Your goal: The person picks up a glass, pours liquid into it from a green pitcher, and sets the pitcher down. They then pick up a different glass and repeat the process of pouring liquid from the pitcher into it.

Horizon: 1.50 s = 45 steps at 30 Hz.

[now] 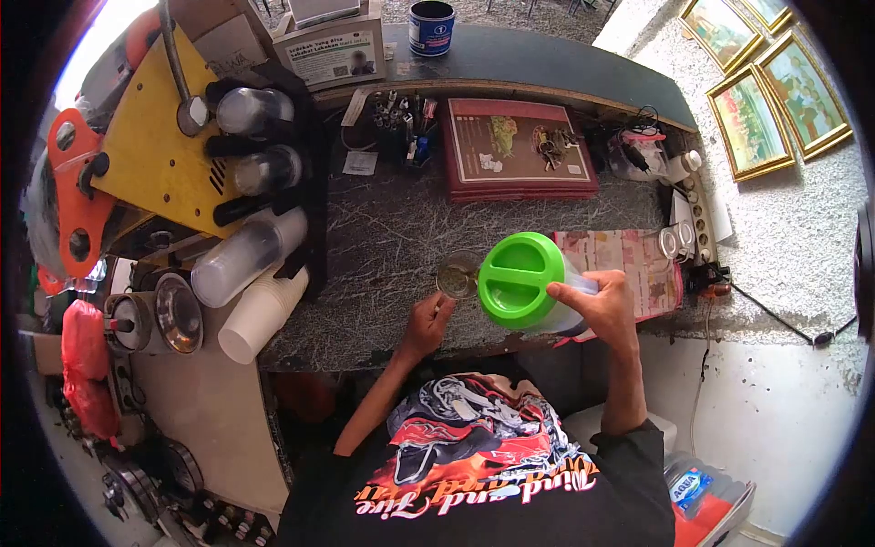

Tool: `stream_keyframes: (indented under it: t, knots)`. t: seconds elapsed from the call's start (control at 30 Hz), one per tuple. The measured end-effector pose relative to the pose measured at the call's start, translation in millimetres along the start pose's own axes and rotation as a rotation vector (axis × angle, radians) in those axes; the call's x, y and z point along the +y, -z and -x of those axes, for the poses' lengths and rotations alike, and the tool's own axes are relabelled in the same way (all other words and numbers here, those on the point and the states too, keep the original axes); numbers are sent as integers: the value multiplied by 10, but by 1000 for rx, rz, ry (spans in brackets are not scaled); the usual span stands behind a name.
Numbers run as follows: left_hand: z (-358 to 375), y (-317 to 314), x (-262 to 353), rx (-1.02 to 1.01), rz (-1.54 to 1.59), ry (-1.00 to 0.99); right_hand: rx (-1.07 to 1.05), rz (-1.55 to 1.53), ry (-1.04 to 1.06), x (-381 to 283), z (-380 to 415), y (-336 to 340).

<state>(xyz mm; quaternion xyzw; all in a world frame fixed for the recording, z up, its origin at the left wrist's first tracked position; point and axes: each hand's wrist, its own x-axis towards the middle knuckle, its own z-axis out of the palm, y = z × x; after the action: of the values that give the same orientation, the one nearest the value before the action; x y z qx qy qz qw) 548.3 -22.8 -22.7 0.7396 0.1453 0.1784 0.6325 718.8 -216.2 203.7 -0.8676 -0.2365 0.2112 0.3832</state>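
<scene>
My right hand [603,308] is wrapped round the handle side of a clear plastic pitcher, its thumb pressing on the bright green lid [516,266]. The pitcher is tilted to the left, and its lid edge is right beside a small glass mug [455,281]. My left hand [428,325] is closed on the near side of that mug, apparently at its handle. Something greenish-brown shows inside the mug. Whether liquid is flowing from the pitcher cannot be made out. Under both is the scratched dark counter [383,237].
Dark red menu books [519,180] with keys [554,146] on top lie behind. At left, plastic cup stacks [239,264] and paper cups [264,314] stick out beside a yellow cup-sealing machine [155,128]. A pink patterned cloth [629,264] lies at right. A blue can [431,29] stands on the ledge.
</scene>
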Motion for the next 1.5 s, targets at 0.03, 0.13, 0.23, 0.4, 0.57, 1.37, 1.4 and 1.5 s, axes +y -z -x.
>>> stream_keyframes:
  t: [0.03,0.13,0.23,0.4,0.57,1.37,1.4,1.5]
  knots:
    - [-2,-2,5,-2,-1,-1,-18,28,-1,-21,0,8]
    - [-14,-10,22,33,-62,-76,-34,48,19,-12,-11,17]
    - [-8,-19,48,55,-64,-78,-25,49,23,-53,-4,23]
    - [0,2,53,15,-51,5,-59,44,16,-79,-6,54]
    - [-3,-22,28,30,-2,1,-60,15,24,-68,3,62]
    - [-14,-15,-2,35,-42,-7,-83,30,19,-55,38,103]
    - [-15,-13,1,32,-42,15,-81,27,5,-56,40,102]
    - [-23,-23,-37,45,-45,-50,-79,10,-9,-50,45,93]
